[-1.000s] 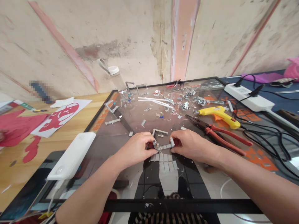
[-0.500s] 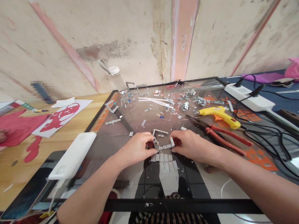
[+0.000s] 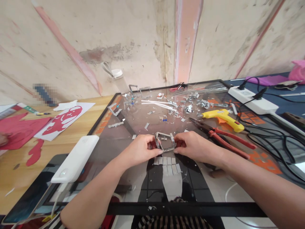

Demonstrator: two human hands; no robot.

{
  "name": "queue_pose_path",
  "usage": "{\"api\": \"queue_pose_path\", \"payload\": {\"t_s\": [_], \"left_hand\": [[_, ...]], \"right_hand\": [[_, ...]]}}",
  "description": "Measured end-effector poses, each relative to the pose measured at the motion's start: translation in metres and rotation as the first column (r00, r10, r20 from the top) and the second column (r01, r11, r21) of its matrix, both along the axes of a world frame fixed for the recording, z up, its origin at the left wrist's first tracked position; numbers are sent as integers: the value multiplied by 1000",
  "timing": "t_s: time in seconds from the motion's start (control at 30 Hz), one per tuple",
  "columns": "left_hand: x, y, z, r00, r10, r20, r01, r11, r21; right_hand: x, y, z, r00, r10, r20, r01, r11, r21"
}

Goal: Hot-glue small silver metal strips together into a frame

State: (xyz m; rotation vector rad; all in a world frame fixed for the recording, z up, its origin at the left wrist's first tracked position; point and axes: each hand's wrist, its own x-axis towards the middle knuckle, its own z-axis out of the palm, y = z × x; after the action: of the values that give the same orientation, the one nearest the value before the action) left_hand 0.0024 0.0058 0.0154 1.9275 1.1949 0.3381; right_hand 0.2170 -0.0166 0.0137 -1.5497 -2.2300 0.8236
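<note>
Head view: small angular silvery frame [image 3: 168,149].

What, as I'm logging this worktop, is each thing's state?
Left hand: fingers shut on bent gray strip
Right hand: fingers shut on bent gray strip
Glue gun: lying on its side, cord attached
Pliers: lying flat, handles spread
Power strip: two black plugs in
Bottle: lid on
White box: cable plugged in

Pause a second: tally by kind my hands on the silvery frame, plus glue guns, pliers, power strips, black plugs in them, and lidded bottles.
Hands: 2, left hand and right hand, on the silvery frame
Glue gun: 1
Pliers: 1 pair
Power strip: 1
Black plugs: 2
Bottle: 1
Total: 8
</note>
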Motion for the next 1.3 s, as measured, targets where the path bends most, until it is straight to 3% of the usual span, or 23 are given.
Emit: {"api": "queue_pose_path", "payload": {"t_s": [0.33,0.57,0.8,1.1,1.3], "left_hand": [[-4,1,-2,999,-8,34,9,999,-38],[-6,7,-3,982,19,187,15,984,-177],[-10,8,3,975,-4,222,69,956,-286],[-17,6,6,987,-28,159,72,958,-278],[-36,-1,19,986,22,164,22,964,-264]], "right_hand": [[1,0,-3,997,-12,-70,10,1000,-17],[-1,1,-5,991,-35,-127,27,997,-65],[-6,1,-1,987,-43,-158,24,992,-122],[-13,-2,-5,918,-149,-368,7,933,-361],[-28,7,8,913,-86,-398,-66,933,-353]]}}
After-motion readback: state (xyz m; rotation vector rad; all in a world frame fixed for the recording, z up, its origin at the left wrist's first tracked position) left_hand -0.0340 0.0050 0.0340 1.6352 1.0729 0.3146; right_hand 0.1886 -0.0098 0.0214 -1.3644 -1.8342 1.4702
